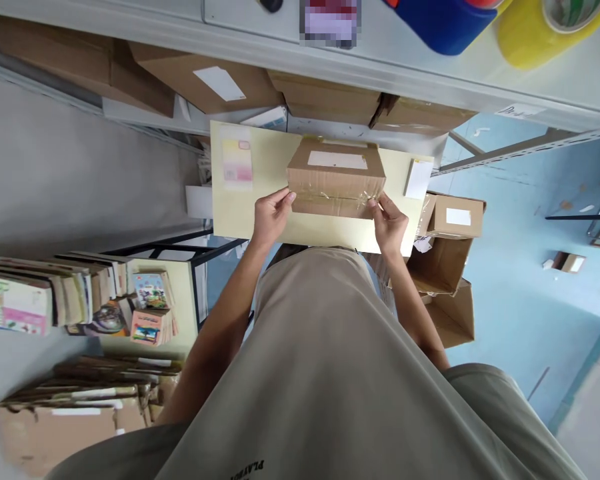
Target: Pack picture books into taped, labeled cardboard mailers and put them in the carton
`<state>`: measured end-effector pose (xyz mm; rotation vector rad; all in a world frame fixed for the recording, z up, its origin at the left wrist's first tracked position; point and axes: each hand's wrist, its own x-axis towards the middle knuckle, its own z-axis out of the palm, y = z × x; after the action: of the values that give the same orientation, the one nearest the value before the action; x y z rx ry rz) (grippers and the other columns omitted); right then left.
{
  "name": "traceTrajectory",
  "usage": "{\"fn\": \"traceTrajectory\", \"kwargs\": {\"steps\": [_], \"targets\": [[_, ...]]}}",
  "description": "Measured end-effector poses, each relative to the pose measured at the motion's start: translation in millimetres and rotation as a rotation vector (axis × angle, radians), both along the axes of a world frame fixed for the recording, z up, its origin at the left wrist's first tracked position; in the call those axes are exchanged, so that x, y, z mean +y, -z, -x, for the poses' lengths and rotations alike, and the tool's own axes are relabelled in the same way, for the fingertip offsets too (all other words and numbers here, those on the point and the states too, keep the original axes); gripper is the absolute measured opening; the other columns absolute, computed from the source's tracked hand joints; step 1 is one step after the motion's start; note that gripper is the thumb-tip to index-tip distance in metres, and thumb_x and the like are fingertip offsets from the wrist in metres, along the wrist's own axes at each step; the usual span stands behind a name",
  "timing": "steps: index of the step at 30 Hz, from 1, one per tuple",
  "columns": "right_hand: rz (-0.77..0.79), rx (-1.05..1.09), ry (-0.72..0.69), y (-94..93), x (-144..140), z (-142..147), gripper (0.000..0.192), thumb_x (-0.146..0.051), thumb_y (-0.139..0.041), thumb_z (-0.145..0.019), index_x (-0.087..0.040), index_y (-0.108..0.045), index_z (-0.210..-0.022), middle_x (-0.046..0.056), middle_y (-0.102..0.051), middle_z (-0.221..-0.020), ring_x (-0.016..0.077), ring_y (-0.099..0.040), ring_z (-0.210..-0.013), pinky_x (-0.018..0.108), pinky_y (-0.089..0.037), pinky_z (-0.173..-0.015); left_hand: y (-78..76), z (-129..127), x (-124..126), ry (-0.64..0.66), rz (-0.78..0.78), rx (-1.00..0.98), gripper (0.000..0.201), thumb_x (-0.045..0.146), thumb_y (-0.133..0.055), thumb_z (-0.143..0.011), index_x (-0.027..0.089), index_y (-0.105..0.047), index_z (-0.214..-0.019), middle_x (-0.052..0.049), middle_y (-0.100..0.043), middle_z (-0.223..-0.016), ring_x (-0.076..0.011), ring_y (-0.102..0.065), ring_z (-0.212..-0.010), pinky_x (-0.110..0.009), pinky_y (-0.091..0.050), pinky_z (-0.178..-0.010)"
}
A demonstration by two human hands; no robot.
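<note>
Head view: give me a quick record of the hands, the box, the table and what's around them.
Left hand: holding the box at its left edge
Right hand: holding its right edge
Box: on the table, white label on one face, tape across the near side
Table: pale yellow
Right of table: cartons
Left of table: books
</note>
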<state>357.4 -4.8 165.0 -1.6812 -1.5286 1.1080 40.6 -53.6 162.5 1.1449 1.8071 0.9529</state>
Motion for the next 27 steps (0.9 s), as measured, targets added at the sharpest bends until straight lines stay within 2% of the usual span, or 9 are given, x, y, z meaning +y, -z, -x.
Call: {"fn": "traceTrajectory", "kwargs": {"steps": [3, 6, 8, 11, 14, 17, 21, 25, 27], "targets": [[-0.028, -0.1, -0.067, 19.9, 5, -1, 0.041, -0.052, -0.073, -0.111, -0.024, -0.091, -0.135, 0.015, -0.084, -0.143, 0.0337, -0.083, -0.125, 0.054, -0.073, -0.111, 21.8, 3, -8, -0.04, 0.086, 0.014, 0.035, 0.048, -0.074, -0.11, 0.023, -0.071, -0.085, -0.005, -0.075, -0.093, -0.0228, -0.073, -0.097, -0.029, -0.063, -0.093], [0.055, -0.164, -0.149, 47.7, -2, -1, 0.034, -0.046, -0.074, -0.111, -0.021, -0.092, -0.126, 0.015, -0.083, -0.135, 0.0279, -0.085, -0.108, 0.046, -0.074, -0.103, 48.3, -2, -22, -0.125, 0.164, 0.079, 0.014, 0.032, -0.074, -0.103, 0.022, -0.08, -0.096, -0.011, -0.083, -0.12, -0.0257, -0.078, -0.114, -0.035, -0.065, -0.106], [0.116, -0.179, -0.179, 66.5, -13, 1, 0.031, -0.04, -0.072, -0.111, -0.021, -0.091, -0.127, 0.015, -0.083, -0.134, 0.0269, -0.085, -0.109, 0.043, -0.074, -0.104, 64.7, -5, -33, -0.124, 0.255, 0.124, 0.011, 0.027, -0.073, -0.099, 0.021, -0.081, -0.096, -0.014, -0.084, -0.12, -0.0274, -0.08, -0.113, -0.037, -0.064, -0.109], [0.231, -0.173, -0.22, 90.5, -30, 4, 0.031, -0.029, -0.066, -0.11, -0.02, -0.09, -0.126, 0.017, -0.085, -0.137, 0.0273, -0.086, -0.111, 0.043, -0.073, -0.104, 84.6, -3, -46, -0.035, 0.4, 0.147, 0.011, 0.023, -0.072, -0.093, 0.022, -0.083, -0.095, -0.014, -0.089, -0.113, -0.0323, -0.083, -0.113, -0.043, -0.062, -0.114], [0.321, -0.146, -0.231, 105.3, -38, -1, 0.033, -0.02, -0.059, -0.105, -0.019, -0.089, -0.119, 0.018, -0.088, -0.138, 0.0293, -0.087, -0.118, 0.045, -0.072, -0.109, 99.2, 9, -49, 0.004, 0.42, 0.113, 0.022, 0.02, -0.069, -0.089, 0.024, -0.085, -0.104, -0.011, -0.092, -0.111, -0.0359, -0.083, -0.121, -0.049, -0.062, -0.119], [0.33, -0.104, -0.112, 110.7, -29, -11, 0.035, -0.022, -0.057, -0.104, -0.018, -0.087, -0.122, 0.019, -0.089, -0.138, 0.0298, -0.087, -0.124, 0.049, -0.069, -0.117, 109.1, 25, -33, -0.056, 0.334, 0.068, 0.035, 0.017, -0.064, -0.088, 0.02, -0.085, -0.116, -0.013, -0.092, -0.123, -0.0344, -0.082, -0.131, -0.051, -0.059, -0.126], [0.344, 0.018, 0.04, 111.6, -4, -12, 0.039, -0.037, -0.065, -0.103, -0.017, -0.084, -0.129, 0.021, -0.087, -0.143, 0.0293, -0.088, -0.116, 0.052, -0.071, -0.113, 116.2, 31, 6, -0.155, 0.303, -0.023, 0.037, 0.019, -0.064, -0.096, 0.015, -0.082, -0.128, -0.021, -0.085, -0.146, -0.0308, -0.08, -0.141, -0.047, -0.057, -0.131], [0.358, 0.164, 0.054, 110.8, 10, 5, 0.042, -0.047, -0.069, -0.101, -0.017, -0.085, -0.125, 0.019, -0.088, -0.139, 0.0284, -0.086, -0.113, 0.055, -0.07, -0.116, 115.5, 25, 30, -0.161, 0.319, -0.187, 0.043, 0.035, -0.072, -0.105, 0.015, -0.078, -0.143, -0.023, -0.082, -0.152, -0.0316, -0.081, -0.142, -0.048, -0.063, -0.125], [0.345, 0.23, 0.06, 107.9, 10, 13, 0.045, -0.052, -0.069, -0.101, -0.018, -0.085, -0.126, 0.018, -0.088, -0.135, 0.0289, -0.086, -0.113, 0.057, -0.071, -0.117, 111.4, 24, 32, -0.122, 0.229, -0.158, 0.048, 0.049, -0.073, -0.11, 0.015, -0.078, -0.144, -0.025, -0.081, -0.154, -0.0354, -0.08, -0.144, -0.053, -0.062, -0.127]]}}
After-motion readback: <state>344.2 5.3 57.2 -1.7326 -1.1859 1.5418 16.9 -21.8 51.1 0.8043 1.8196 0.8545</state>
